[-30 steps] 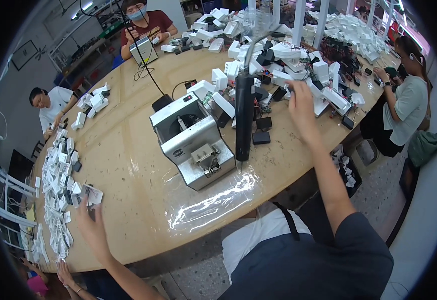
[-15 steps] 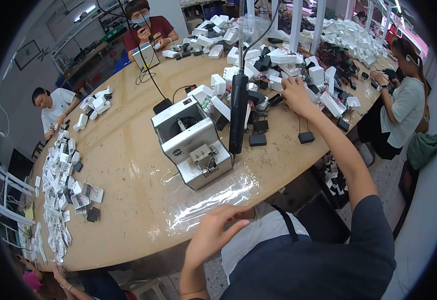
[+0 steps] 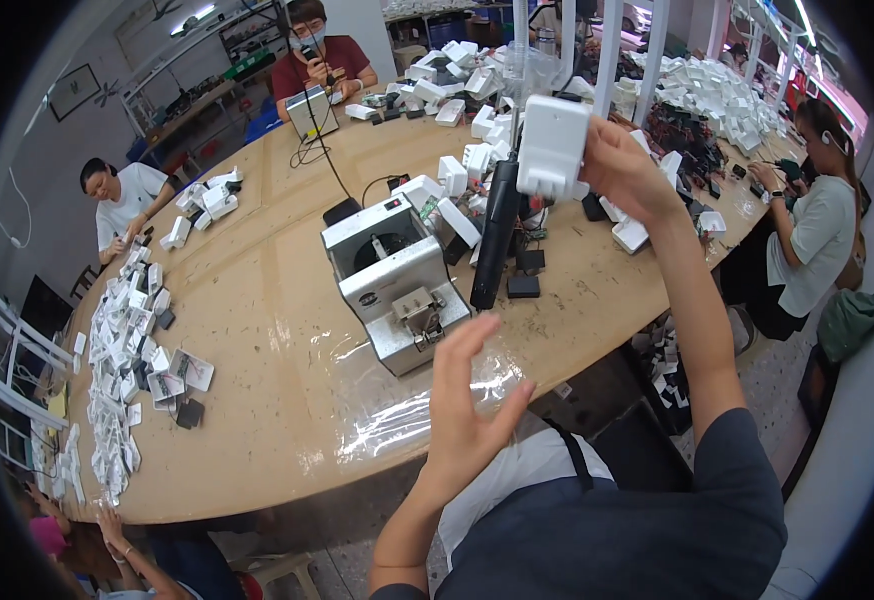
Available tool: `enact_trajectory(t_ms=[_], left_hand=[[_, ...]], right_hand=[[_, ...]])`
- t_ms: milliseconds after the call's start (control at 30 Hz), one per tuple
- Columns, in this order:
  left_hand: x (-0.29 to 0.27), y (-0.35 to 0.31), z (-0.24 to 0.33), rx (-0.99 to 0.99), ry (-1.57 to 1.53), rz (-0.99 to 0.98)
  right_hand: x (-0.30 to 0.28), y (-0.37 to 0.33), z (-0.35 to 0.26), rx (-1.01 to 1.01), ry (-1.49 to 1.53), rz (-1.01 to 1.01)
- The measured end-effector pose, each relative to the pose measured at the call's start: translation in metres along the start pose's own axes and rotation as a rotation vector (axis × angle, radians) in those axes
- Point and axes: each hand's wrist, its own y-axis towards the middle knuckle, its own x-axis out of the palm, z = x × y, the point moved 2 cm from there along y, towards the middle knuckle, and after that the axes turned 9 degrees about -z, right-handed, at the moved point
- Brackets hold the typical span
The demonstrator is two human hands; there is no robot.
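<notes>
1. Across the whole view, a large round wooden table [image 3: 257,300]; a sheet of clear film lies on its near edge, likely as a work mat.
2. Near the table's middle, a grey benchtop machine [image 3: 392,280] with a black upright post [image 3: 494,235] just beside it.
3. Along the left edge, rows of small white boxes [image 3: 122,350]; more are heaped at the far edge.
4. Right hand [image 3: 627,170] is clamped on a white box [image 3: 554,145], raised above the table, apparently for inspection.
5. Left hand [image 3: 472,400] is empty, fingers spread, lifted toward that box.
</notes>
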Motion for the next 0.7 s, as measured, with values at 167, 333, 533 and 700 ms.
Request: enact_trajectory(t_ms=[167,333,533,700], left_hand=[[-0.002,0.011,-0.024,0.031,0.115,0.064],[-0.019,-0.040,-0.047,-0.284,-0.482,-0.401],[-0.084,-0.113,-0.037,-0.671,-0.769,-0.324],[-0.092,-0.121,-0.030,-0.501,-0.197,-0.341]], right_hand=[[0.101,-0.022,0.014,0.140,0.205,-0.273],[0.156,-0.026,0.016,-0.107,0.151,-0.968],[0.174,-0.042,0.062,-0.019,-0.160,-0.984],[0.197,-0.051,0.113,-0.011,-0.533,-1.021]])
